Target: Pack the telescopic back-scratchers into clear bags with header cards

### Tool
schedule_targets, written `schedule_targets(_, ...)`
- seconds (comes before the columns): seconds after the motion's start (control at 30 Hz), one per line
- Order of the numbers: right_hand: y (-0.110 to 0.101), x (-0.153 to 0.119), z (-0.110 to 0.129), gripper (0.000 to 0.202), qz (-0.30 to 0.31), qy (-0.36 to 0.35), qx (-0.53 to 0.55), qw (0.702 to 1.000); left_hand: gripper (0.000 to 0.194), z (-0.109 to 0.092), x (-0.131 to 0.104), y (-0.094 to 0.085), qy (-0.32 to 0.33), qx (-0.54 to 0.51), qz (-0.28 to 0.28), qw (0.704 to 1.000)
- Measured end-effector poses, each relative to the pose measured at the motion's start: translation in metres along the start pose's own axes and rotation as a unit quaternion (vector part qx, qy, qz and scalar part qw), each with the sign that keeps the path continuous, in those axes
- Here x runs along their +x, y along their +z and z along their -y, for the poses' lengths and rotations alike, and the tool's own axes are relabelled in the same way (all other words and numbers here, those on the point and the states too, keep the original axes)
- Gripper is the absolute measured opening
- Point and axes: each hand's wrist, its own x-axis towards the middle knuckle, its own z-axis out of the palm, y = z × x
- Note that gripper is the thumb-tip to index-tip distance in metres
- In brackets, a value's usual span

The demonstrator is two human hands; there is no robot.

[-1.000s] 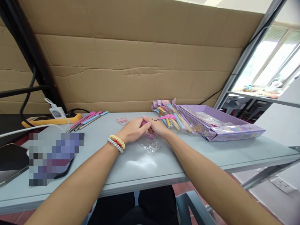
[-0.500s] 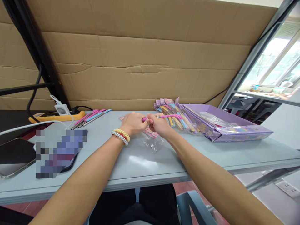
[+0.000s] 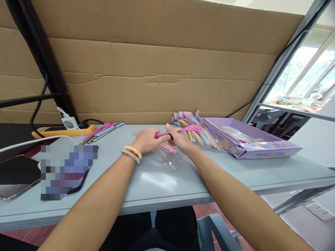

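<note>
A pink back scratcher with a metal shaft and a claw-like head lies across both my hands, above the table. My left hand is closed around its pink grip end, the tip showing past the fingers. Nearer the head, my right hand grips the shaft with the thumb raised along it. The claw points right, towards several packaged back scratchers in clear bags. Beneath my hands is a clear plastic bag with a pink printed card.
A purple open box stands at the right, with clear plastic inside. At the back left lie several unwrapped back scratchers beside a yellow power strip. Phones lie at the left; a cardboard sheet walls the back.
My hands have drawn slightly apart, and more of the metal shaft shows between them. The pink claw has turned, so its prongs now show. My right thumb has lifted.
</note>
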Motion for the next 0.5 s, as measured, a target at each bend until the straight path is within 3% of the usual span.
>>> schedule_targets(0.1,-0.003,0.003,-0.002,0.064,-0.019,-0.012,0.012,1.0,0.044,0.0,-0.002,0.001,0.009,-0.004,0.006,1.0)
schedule_targets(0.23,-0.007,0.008,-0.003,0.062,-0.049,0.034,0.059,0.996,0.029,0.002,-0.002,0.002,0.022,0.0,0.012,1.0)
schedule_targets(0.33,-0.014,0.012,-0.002,0.052,-0.112,0.051,0.105,0.987,0.037,0.007,-0.001,0.002,-0.003,0.022,0.015,1.0)
schedule_targets(0.43,-0.025,0.016,-0.002,0.041,-0.191,0.026,0.149,0.97,0.047,0.015,-0.001,-0.001,-0.045,0.041,0.022,0.998)
schedule_targets(0.5,-0.032,0.017,-0.002,0.035,-0.211,0.015,0.161,0.964,0.05,0.019,-0.002,-0.004,-0.054,0.041,0.03,0.997)
